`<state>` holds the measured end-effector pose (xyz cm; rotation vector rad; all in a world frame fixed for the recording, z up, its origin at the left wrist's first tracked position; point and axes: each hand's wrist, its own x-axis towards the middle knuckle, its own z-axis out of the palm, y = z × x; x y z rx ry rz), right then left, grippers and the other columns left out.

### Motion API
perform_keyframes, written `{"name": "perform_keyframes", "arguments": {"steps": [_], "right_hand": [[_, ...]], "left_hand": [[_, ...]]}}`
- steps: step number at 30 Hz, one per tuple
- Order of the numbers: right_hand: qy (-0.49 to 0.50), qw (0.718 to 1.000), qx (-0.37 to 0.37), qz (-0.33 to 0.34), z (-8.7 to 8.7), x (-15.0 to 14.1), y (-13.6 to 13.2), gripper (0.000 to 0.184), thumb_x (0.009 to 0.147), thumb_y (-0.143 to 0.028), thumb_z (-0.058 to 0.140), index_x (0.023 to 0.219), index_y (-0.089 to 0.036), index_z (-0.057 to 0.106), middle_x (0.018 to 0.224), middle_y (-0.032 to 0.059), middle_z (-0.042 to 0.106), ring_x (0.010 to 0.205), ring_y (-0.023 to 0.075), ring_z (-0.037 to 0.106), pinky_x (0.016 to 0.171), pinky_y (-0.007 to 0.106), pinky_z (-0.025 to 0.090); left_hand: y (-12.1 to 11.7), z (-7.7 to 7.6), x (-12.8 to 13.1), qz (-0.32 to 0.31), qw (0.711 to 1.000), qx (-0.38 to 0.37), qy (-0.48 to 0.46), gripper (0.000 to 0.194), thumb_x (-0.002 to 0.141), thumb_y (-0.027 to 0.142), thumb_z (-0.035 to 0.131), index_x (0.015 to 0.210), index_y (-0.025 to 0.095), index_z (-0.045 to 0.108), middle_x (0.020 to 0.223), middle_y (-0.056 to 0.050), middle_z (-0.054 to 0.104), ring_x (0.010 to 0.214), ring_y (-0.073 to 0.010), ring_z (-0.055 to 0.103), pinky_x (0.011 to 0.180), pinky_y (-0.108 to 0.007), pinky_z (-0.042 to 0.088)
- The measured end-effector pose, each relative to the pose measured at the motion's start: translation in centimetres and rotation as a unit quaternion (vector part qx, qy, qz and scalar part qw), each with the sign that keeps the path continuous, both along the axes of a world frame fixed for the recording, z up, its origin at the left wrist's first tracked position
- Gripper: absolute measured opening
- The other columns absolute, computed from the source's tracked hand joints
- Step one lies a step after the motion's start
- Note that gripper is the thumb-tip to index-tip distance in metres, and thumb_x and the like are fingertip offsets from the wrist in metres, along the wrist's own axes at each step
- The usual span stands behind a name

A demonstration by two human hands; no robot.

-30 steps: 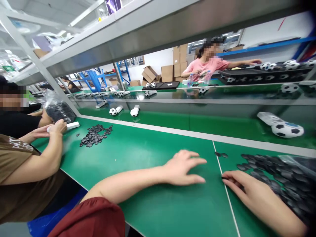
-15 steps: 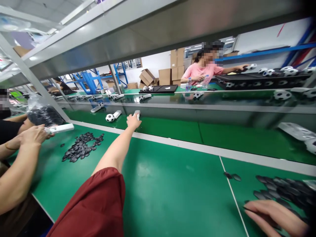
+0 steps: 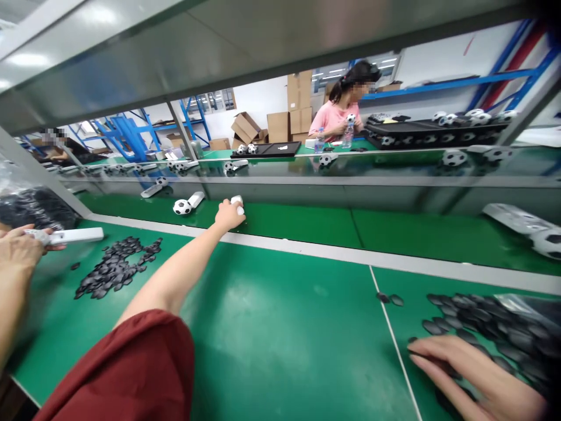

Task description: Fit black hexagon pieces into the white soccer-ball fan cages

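Observation:
My left arm in a dark red sleeve reaches over the green belt. My left hand [image 3: 229,216] is closed around a white plastic handle [image 3: 237,202]; the hand hides much of it. Left of it lies a white handle with a black-and-white football end [image 3: 182,206]. At lower right my right hand [image 3: 477,371] is in a pinch, with a thin black piece [image 3: 412,339] at its fingertips. Beside and partly under that hand spreads a pile of small black oval pieces [image 3: 495,327]. Two loose black pieces [image 3: 390,299] lie near the white line.
A co-worker's hand [image 3: 21,248] at left holds a white handle near another black pile [image 3: 116,266]. A clear-wrapped football handle [image 3: 528,231] lies on the belt at right. A metal shelf [image 3: 245,52] spans overhead. Opposite, a person in pink [image 3: 335,117] holds a football piece.
My view has shifted right, so most things sit further left. My left hand stays at the white handle, its fingers wrapped further over it. The person opposite has drawn an arm in.

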<state>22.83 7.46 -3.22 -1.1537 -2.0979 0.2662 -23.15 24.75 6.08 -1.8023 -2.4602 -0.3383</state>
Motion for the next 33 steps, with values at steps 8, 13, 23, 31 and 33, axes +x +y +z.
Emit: {"name": "perform_keyframes", "arguments": {"steps": [8, 13, 23, 31, 33], "right_hand": [[0.028, 0.996, -0.073, 0.05, 5.5, -3.1, -2.1, 0.018, 0.089, -0.035, 0.048, 0.086, -0.022, 0.061, 0.086, 0.0054, 0.063, 0.079, 0.0192, 0.06, 0.07, 0.03, 0.05], [0.051, 0.992, -0.096, 0.066, 6.1, -3.8, -2.7, 0.015, 0.087, -0.03, 0.051, 0.083, -0.019, 0.06, 0.079, 0.0051, 0.06, 0.07, 0.0168, 0.055, 0.062, 0.029, 0.046], [0.107, 0.981, -0.131, 0.09, 6.5, -3.9, -2.9, 0.015, 0.084, -0.031, 0.056, 0.079, -0.018, 0.064, 0.079, 0.0034, 0.061, 0.069, 0.0156, 0.053, 0.062, 0.027, 0.042], [0.095, 0.973, -0.146, 0.153, 7.0, -4.4, -3.8, 0.009, 0.084, -0.026, 0.057, 0.081, -0.019, 0.062, 0.08, 0.0026, 0.059, 0.072, 0.0152, 0.053, 0.067, 0.028, 0.043], [0.084, 0.975, -0.122, 0.167, 6.8, -4.6, -3.9, 0.007, 0.084, -0.024, 0.058, 0.081, -0.019, 0.063, 0.085, 0.0036, 0.056, 0.08, 0.0169, 0.053, 0.074, 0.03, 0.043]], "left_hand": [[-15.8, 2.2, 7.4, -0.173, 0.984, -0.033, 0.026, 0.039, 0.074, 0.043, 0.054, 0.11, 0.029, 0.056, 0.111, -0.005, 0.047, 0.101, -0.0245, 0.053, 0.079, -0.034, 0.048], [-22.1, 1.2, 11.0, -0.335, 0.935, -0.114, -0.012, 0.054, 0.07, 0.045, 0.064, 0.12, 0.029, 0.051, 0.115, -0.007, 0.046, 0.099, -0.0238, 0.052, 0.076, -0.034, 0.05], [-19.3, 1.2, 14.4, -0.531, 0.836, -0.127, 0.052, 0.059, 0.065, 0.048, 0.07, 0.117, 0.026, 0.052, 0.117, -0.004, 0.06, 0.117, -0.0282, 0.046, 0.108, -0.053, 0.012], [-21.4, -1.7, 21.2, -0.392, 0.918, -0.05, -0.041, 0.067, 0.069, 0.058, 0.062, 0.12, 0.018, 0.046, 0.105, -0.007, 0.063, 0.091, -0.0271, 0.059, 0.075, -0.037, 0.048], [-21.6, -1.9, 21.4, -0.39, 0.918, -0.046, -0.05, 0.074, 0.069, 0.056, 0.063, 0.127, 0.016, 0.041, 0.113, -0.009, 0.061, 0.098, -0.0282, 0.058, 0.082, -0.038, 0.047]]}}
